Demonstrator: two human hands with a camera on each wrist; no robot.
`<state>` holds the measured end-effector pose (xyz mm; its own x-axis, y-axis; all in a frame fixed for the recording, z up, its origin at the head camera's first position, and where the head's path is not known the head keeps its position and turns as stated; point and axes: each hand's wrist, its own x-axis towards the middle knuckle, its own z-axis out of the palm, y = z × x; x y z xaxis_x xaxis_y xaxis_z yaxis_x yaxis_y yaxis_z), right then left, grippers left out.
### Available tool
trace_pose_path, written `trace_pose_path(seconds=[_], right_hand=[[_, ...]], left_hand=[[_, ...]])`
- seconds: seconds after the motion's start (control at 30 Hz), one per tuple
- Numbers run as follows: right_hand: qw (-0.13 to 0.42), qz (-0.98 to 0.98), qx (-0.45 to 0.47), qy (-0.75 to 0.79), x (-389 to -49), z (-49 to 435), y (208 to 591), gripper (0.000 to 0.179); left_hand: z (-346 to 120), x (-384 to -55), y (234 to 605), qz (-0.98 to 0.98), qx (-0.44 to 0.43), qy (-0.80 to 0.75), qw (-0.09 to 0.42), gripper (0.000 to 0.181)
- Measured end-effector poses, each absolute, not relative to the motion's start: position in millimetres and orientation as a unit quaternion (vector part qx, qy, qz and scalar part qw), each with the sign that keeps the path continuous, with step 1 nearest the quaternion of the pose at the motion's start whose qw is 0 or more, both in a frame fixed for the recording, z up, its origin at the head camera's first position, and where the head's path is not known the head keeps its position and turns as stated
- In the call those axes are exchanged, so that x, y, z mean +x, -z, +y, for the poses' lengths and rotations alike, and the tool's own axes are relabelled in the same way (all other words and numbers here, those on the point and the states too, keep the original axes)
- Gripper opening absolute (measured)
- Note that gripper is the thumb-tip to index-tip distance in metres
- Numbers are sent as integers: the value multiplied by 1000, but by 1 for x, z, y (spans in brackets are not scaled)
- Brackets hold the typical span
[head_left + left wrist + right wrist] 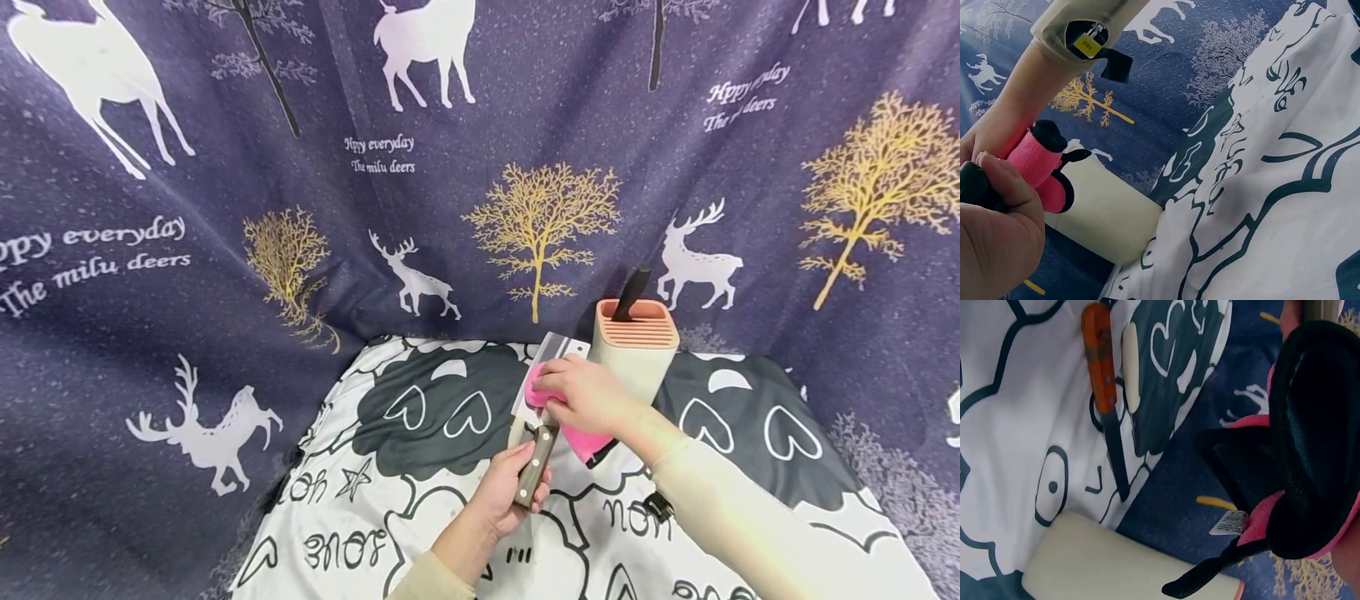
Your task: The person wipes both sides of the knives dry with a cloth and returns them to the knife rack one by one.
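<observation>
My left hand (502, 492) grips the brown riveted handle (536, 471) of a cleaver, its broad blade (555, 346) pointing away from me. My right hand (588, 392) holds a fuzzy pink cloth (536, 385) with black-bound edges against the blade. Part of the cloth hangs below the right hand. In the right wrist view the cloth's black lining (1322, 419) gapes toward the camera, with a white tag (1230, 523) beside it. The left wrist view shows the left thumb (1007, 181) over the handle end, close by the pink cloth (1035, 159).
A cream knife block (637, 362) with an orange slotted top stands behind the right hand, holding a black-handled knife (632, 292). An orange-handled knife (1100, 362) and a pale-handled one (1130, 369) lie on the printed bedding (997, 456). Dark patterned fabric (465, 208) hangs behind.
</observation>
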<state>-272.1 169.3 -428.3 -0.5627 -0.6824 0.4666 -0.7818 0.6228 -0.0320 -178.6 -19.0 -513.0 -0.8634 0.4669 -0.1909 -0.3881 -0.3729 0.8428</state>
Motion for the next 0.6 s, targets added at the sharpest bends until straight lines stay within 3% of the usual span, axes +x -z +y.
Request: trace_pose_path(seconds=[0.6], right_hand=[[217, -908, 346, -98, -306, 196, 435, 21]], left_hand=[[-19, -170, 518, 511, 53, -816, 265, 45]])
